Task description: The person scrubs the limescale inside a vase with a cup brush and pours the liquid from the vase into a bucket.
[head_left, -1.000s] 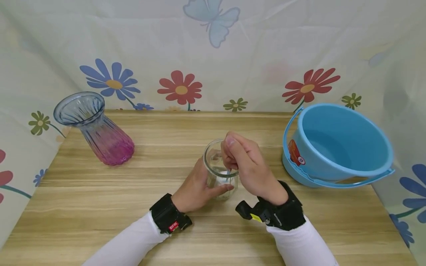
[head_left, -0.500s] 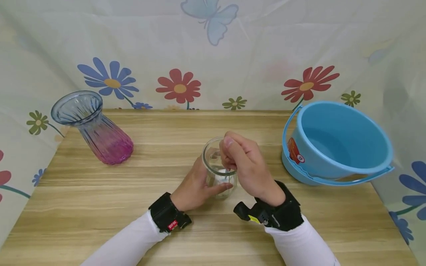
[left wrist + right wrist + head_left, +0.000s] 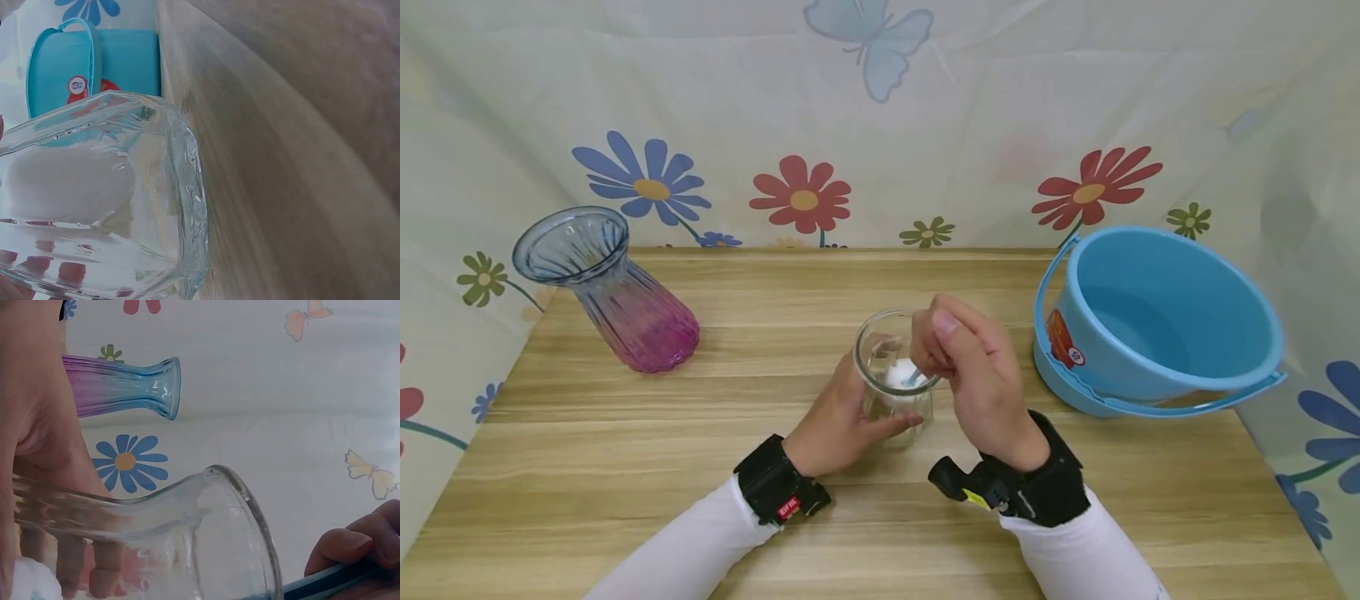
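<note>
**Both my hands at a glass jar, a white pad working inside it**

My left hand point(image 3: 835, 421) is clamped round the clear jar point(image 3: 880, 404), thumb across its near side. The jar is midway between the left and right edges of the bench point(image 3: 760, 292), well forward of the back edge; I cannot tell whether its base rests on the wood. My right hand point(image 3: 981, 371) is curled at the jar's mouth, fingers together on a blue stick point(image 3: 914, 379). The stick slants in past the rim to a white pad point(image 3: 901, 373) inside the glass.

The step in hand looks to be scrubbing the inside. To my mind the next move calls for a firm left hold and a stick angled clear of the rim, so the pad can reach the walls and bottom.

The bench is pale, streaked wood. Towards its back left corner stands a ribbed vase point(image 3: 647, 325), blue above and pink below. Towards the back right corner, by the right edge, is a light blue bucket point(image 3: 1097, 354). A whitish sheet point(image 3: 985, 83) hangs behind and at both sides, printed with flowers point(image 3: 802, 200) and a butterfly point(image 3: 886, 54). I wear white sleeves point(image 3: 700, 533) and black wrist straps point(image 3: 767, 471).
</note>
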Demonstrator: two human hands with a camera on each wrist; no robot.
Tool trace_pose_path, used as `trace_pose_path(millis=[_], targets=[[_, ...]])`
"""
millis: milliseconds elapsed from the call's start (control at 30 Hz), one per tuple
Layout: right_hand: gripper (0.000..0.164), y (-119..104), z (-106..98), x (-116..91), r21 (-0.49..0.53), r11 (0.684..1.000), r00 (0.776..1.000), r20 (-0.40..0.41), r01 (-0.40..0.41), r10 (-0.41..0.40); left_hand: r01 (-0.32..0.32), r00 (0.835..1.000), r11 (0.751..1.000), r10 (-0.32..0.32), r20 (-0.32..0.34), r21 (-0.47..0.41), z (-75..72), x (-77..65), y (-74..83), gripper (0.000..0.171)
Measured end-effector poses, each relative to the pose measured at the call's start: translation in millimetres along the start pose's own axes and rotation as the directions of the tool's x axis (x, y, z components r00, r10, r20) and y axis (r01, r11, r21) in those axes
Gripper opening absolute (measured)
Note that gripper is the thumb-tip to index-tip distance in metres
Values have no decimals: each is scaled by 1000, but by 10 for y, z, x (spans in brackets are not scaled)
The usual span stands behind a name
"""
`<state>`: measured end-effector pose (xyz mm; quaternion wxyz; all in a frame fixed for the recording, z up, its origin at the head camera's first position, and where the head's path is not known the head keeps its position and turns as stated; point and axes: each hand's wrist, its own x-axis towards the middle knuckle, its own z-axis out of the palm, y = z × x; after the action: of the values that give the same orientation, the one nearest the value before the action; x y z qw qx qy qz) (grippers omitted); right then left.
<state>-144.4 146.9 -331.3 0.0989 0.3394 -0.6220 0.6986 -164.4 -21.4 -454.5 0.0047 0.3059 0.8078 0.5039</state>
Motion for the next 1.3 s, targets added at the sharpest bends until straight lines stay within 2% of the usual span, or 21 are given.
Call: trace_pose_path(millis=[100, 200, 333, 467, 733, 1067, 1300], targets=[[32, 0, 9, -12, -41, 998, 999, 14, 46, -45, -15, 1000, 1000, 15, -1, 2, 3, 9, 0, 95], [32, 16, 9, -27, -109, 992, 997, 55, 56, -51, -37, 999, 999, 37, -3, 3, 5, 17, -5, 97], [33, 59, 7, -48, -214, 977, 996, 91, 8, 12, -53, 999, 999, 53, -8, 9, 8, 22, -14, 100], [33, 99, 9, -46, -291, 956, 994, 91, -28, 57, -50, 999, 999, 51, -13, 15, 10, 18, -11, 102], [35, 139, 10, -15, -287, 956, 995, 58, -63, 83, -58, 998, 998, 58, -19, 13, 16, 18, -33, 103], [37, 116, 38, -7, -314, 934, 978, 60, -170, 199, -69, 998, 998, 69, -12, -11, -1, 28, -18, 101], [37, 113, 41, -6, -312, 933, 978, 47, -178, 202, -59, 998, 998, 59, -7, -11, -1, 30, -24, 101]])
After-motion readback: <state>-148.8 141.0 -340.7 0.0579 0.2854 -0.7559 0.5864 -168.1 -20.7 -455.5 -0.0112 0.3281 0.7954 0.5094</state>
